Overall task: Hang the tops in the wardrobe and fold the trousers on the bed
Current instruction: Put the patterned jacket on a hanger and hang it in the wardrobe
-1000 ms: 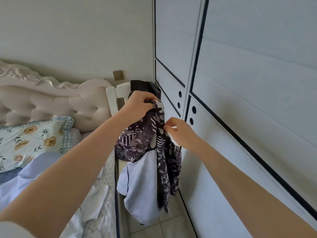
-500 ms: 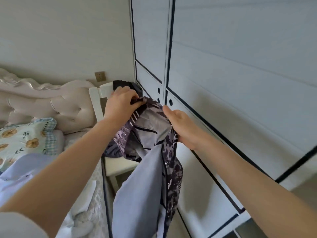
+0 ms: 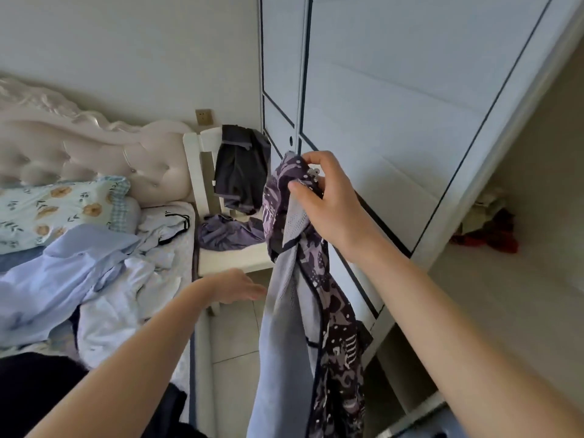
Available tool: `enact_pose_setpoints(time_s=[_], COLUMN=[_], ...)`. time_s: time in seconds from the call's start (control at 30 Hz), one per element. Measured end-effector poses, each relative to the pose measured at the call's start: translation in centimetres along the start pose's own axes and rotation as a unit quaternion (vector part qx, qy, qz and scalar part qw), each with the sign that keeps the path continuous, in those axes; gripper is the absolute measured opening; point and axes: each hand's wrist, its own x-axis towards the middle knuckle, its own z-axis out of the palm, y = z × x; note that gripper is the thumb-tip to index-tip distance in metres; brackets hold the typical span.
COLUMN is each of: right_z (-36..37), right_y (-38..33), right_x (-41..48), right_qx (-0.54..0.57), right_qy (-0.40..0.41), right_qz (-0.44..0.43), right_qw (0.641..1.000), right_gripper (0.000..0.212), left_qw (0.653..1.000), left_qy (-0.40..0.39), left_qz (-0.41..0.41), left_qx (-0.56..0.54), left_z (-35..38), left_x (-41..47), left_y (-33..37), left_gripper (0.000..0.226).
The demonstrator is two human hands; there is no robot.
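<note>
1. Pale quilted mattress shows along the edge of the bed, which stands against a plain wall with a cream tufted headboard and a floral pillow. Strewn over the bed are a light-blue shirt, a white garment and, at the near corner, some black fabric whose kind I cannot tell.
2. Between bed and wardrobe stands a white chair on the tiled floor, below a wall socket. A dark garment hangs over its back, and a purple garment lies crumpled on its seat.
3. White wardrobe doors with dark trim fill the right side. Beyond the door's edge an open compartment holds a heap of red and dark clothes at its back.
4. Held up in front of the wardrobe doors, the patterned top, purple and black with a grey-blue lining, hangs down past the chair seat.
5. The right hand pinches the patterned top at its upper end, thumb and curled fingers bunching the cloth.
6. The left hand is low, just beside the hanging cloth, fingers straight and holding nothing; it is blurred, so I cannot tell whether the fingertips touch the top.
</note>
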Motion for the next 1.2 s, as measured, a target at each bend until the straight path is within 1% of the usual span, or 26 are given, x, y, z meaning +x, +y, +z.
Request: enact_pose_setpoints(time_s=[0.07,0.1,0.17,0.2,0.23,0.27,0.3,0.37,0.4,0.43,0.5,0.53,0.57,0.6,0.63,0.67,0.7,0.77,0.83,0.9,0.97,1.03,1.1,1.13,1.17,1.2], right_z=[-0.7,-1.1,-1.7,-2.0,-2.3,-2.6,-2.8,-3.4,-3.7,-3.8,-4.1,-4.3,-4.5,-4.8,-5.1,-5.5,-5.9,-6.6,-7.2,-7.6,-8.1,-8.7,-9.2,-9.4,-9.5,-9.6], right_y=[-1.0,-1.5,-2.5,-2.9,-3.3,-3.7,-4.0,-4.5,-4.6,-4.7,-4.9,-4.9,-5.0,-4.9,-4.8,-4.6,-4.4,-3.7,-2.9,-2.1,-2.0,-2.2,-2.4,-2.5,-2.5,-2.5], right_x=[-1.9,-2.8,-4.4,-5.1,-5.7,-6.2,-6.7,-7.6,-7.9,-8.2,-8.9,-9.1,-9.3,-9.5,-9.8,-10.1,-10.5,-11.6,-12.6,-13.5,-14.1,-14.4,-14.6,-14.7,-14.8,-14.9], right_qx=[0.003,-0.001,0.002,0.01,0.019,0.028,0.04,0.064,0.077,0.088,0.105,0.11,0.11,0.106,0.1,0.09,0.073,0.03,-0.004,-0.054,-0.097,-0.138,-0.18,-0.21,-0.249,-0.29], right_qy=[-0.006,-0.005,0.008,0.022,0.038,0.057,0.079,0.134,0.161,0.186,0.226,0.24,0.251,0.261,0.269,0.276,0.28,0.274,0.24,0.19,0.137,0.076,0.02,-0.003,-0.027,-0.051], right_qz=[-0.012,-0.019,-0.03,-0.033,-0.032,-0.026,-0.016,0.008,0.021,0.036,0.064,0.074,0.083,0.089,0.094,0.096,0.096,0.097,0.095,0.087,0.087,0.087,0.087,0.09,0.095,0.107], right_qw=[1.0,1.0,1.0,0.999,0.999,0.998,0.996,0.989,0.984,0.978,0.966,0.962,0.958,0.955,0.953,0.952,0.952,0.956,0.966,0.976,0.982,0.984,0.98,0.973,0.963,0.95], right_gripper=[0.027,0.027,0.026,0.024,0.022,0.021,0.019,0.018,0.018,0.018,0.019,0.02,0.02,0.02,0.022,0.023,0.025,0.028,0.028,0.03,0.035,0.028,0.01,0.011,0.026,0.039], left_qw=[0.999,0.997,0.99,0.985,0.977,0.967,0.955,0.913,0.886,0.863,0.822,0.812,0.83,0.864,0.894,0.915,0.93,0.959,0.976,0.974,0.967,0.96,0.953,0.95,0.95,0.951], left_qy=[-0.01,-0.012,-0.036,-0.058,-0.082,-0.088,-0.071,-0.018,0.01,0.03,0.072,0.08,0.074,0.065,0.047,0.045,0.052,0.089,0.108,0.132,0.156,0.169,0.174,0.175,0.168,0.155], left_qz=[0.01,0.009,0.015,0.033,0.053,0.074,0.077,0.041,0.021,0.007,-0.019,-0.039,-0.045,-0.029,0.002,0.036,0.058,0.095,0.124,0.16,0.196,0.221,0.247,0.255,0.262,0.269], left_qx=[-0.047,-0.078,-0.133,-0.159,-0.188,-0.227,-0.279,-0.406,-0.463,-0.504,-0.565,-0.577,-0.552,-0.499,-0.445,-0.399,-0.36,-0.253,-0.142,-0.089,-0.05,-0.016,-0.033,-0.033,-0.022,-0.012], left_z=[3.3,4.6,6.6,7.5,8.3,9.1,9.7,10.8,11.2,11.3,11.4,11.7,11.8,11.8,11.7,11.3,10.4,8.1,5.5,2.9,0.7,-0.9,-2.0,-2.5,-3.0,-3.5], left_x=[-2.1,-3.1,-4.2,-4.2,-4.2,-4.3,-4.4,-3.8,-4.0,-3.9,-5.1,-5.5,-6.2,-7.1,-7.4,-7.6,-7.9,-8.2,-8.8,-9.4,-10.1,-10.9,-12.1,-12.7,-13.5,-14.2], left_y=[0.8,1.4,1.7,1.4,1.2,1.0,1.0,0.9,1.5,2.0,3.4,3.8,3.8,3.6,2.8,1.7,0.7,-0.9,-1.6,-2.1,-2.7,-2.7,-1.6,-1.1,-0.5,0.0], left_gripper=[0.013,0.015,0.025,0.028,0.038,0.051,0.074,0.13,0.143,0.145,0.128,0.114,0.101,0.094,0.094,0.099,0.103,0.1,0.091,0.076,0.056,0.033,0.022,0.018,0.011,0.015])
